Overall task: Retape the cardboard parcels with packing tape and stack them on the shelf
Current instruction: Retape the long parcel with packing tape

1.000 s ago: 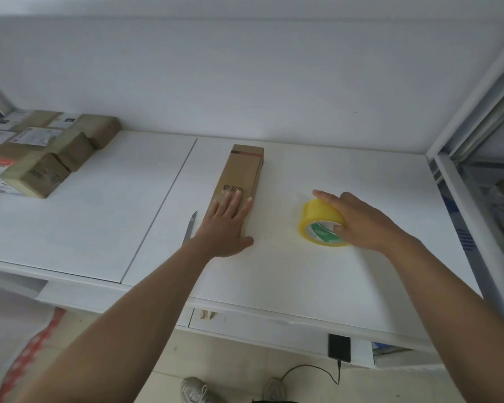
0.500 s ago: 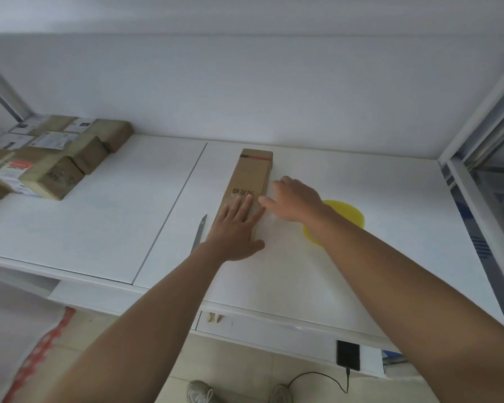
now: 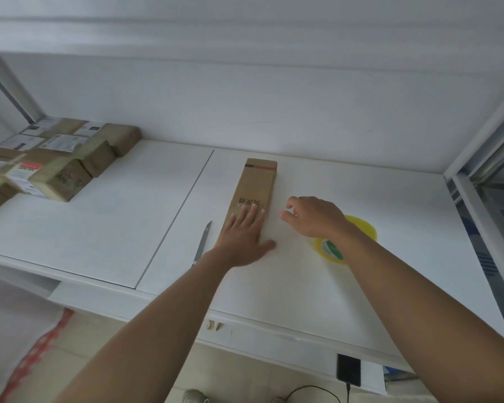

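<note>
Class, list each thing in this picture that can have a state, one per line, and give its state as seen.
Long parcel: lying flat on the shelf, closed, held down at its near end.
Left hand: flat on the parcel, fingers straight.
Right hand: above the shelf beside the parcel, fingers loosely curled, holding nothing seen.
Tape roll: resting on the shelf, partly hidden by the right wrist.
Knife: lying on the shelf, untouched.
Stacked parcels: grouped at far left.

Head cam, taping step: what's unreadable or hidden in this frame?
- Tape roll: partly covered by the right forearm; its loose end can't be found.
- Right hand: whether the curled fingers pinch a tape strip is too faint to tell.
- Long box: near end lies under the left hand; printed characters too small to read.
- Stacked parcels: blurred, cut off by the left edge; labels illegible.
- Knife: handle end hidden behind the left wrist.
</note>
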`<state>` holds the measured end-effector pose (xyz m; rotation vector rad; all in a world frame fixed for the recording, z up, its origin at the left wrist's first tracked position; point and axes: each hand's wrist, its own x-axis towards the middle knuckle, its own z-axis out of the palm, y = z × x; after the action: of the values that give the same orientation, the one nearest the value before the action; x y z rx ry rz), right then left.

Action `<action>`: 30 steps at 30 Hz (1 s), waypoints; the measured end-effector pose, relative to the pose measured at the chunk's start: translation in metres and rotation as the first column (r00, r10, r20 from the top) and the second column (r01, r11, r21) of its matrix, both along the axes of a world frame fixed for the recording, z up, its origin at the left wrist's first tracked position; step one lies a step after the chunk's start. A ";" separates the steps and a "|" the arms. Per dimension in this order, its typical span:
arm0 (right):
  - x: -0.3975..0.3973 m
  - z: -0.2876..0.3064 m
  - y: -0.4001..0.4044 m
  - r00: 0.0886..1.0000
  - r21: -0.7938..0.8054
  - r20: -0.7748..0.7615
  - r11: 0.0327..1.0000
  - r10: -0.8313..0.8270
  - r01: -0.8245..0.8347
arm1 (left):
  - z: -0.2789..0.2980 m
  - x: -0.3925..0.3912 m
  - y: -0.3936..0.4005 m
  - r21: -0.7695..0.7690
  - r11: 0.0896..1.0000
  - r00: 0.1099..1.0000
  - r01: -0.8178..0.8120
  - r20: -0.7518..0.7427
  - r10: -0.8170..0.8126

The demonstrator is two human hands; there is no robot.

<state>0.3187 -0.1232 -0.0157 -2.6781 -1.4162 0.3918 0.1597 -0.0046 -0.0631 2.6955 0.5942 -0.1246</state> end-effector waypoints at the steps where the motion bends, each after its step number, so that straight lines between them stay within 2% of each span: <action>1: -0.001 0.000 0.002 1.000 0.013 -0.012 1.000 -0.006 0.006 | 0.007 -0.002 0.000 -0.145 0.987 0.989 -0.066 0.119 0.083; 3: -0.004 0.001 0.006 0.998 0.051 -0.055 0.999 -0.013 0.016 | 0.014 -0.010 0.004 -0.358 0.897 0.873 -0.261 0.308 0.377; 5: -0.008 0.001 0.010 0.994 0.095 -0.108 0.995 -0.007 0.017 | 0.009 -0.024 0.013 -0.310 0.806 0.705 -0.505 0.391 0.592; 7: -0.013 0.001 0.011 0.992 0.124 -0.125 0.992 0.015 0.001 | -0.005 -0.043 0.026 -0.217 0.702 0.620 -0.678 0.345 0.705; 9: -0.015 0.002 0.012 0.992 0.136 -0.124 0.991 0.032 -0.015 | -0.017 -0.061 0.036 -0.105 0.663 0.641 -0.742 0.182 0.746; 12: -0.011 0.003 0.010 0.991 0.139 -0.130 0.990 0.021 -0.003 | -0.028 -0.075 0.040 0.077 0.726 0.730 -0.683 0.041 0.682; 15: -0.005 0.004 0.008 0.988 0.152 -0.155 0.988 0.009 0.015 | -0.025 -0.073 0.041 0.109 0.774 0.775 -0.623 -0.047 0.630; 17: -0.003 0.005 0.006 0.986 0.172 -0.164 0.985 0.010 0.019 | -0.022 -0.069 0.045 0.060 0.767 0.765 -0.639 -0.056 0.641; 19: -0.002 0.004 0.004 0.986 0.193 -0.168 0.981 0.015 0.018 | -0.016 -0.064 0.048 -0.050 0.721 0.721 -0.691 0.023 0.692; 21: -0.002 0.003 0.001 0.985 0.221 -0.171 0.975 0.021 0.018 | -0.004 -0.057 0.045 -0.239 0.664 0.648 -0.709 0.152 0.746; 24: -0.001 0.004 -0.001 0.981 0.274 -0.187 0.962 0.044 0.009 | 0.028 -0.035 0.030 -0.555 0.585 0.544 -0.592 0.261 0.798; 25: 0.000 0.005 -0.002 0.979 0.315 -0.197 0.949 0.056 0.010 | 0.037 -0.026 0.025 -0.681 0.524 0.515 -0.512 0.245 0.821; 27: -0.001 0.008 -0.004 0.970 0.415 -0.224 0.910 0.097 0.005 | 0.054 -0.009 0.013 -0.906 0.293 0.496 -0.307 0.111 0.861; 29: -0.001 0.009 -0.006 0.941 0.493 -0.291 0.870 0.175 -0.009 | 0.066 0.004 0.000 -0.993 0.039 0.521 -0.112 -0.025 0.853; 30: -0.001 0.010 -0.007 0.921 0.516 -0.325 0.856 0.215 -0.018 | 0.068 0.010 -0.004 -0.998 -0.046 0.537 -0.053 -0.067 0.841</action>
<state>0.3175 -0.1305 -0.0060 -1.9778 -1.3394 0.4373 0.1700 -0.0087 0.0053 0.8768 0.8397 0.4529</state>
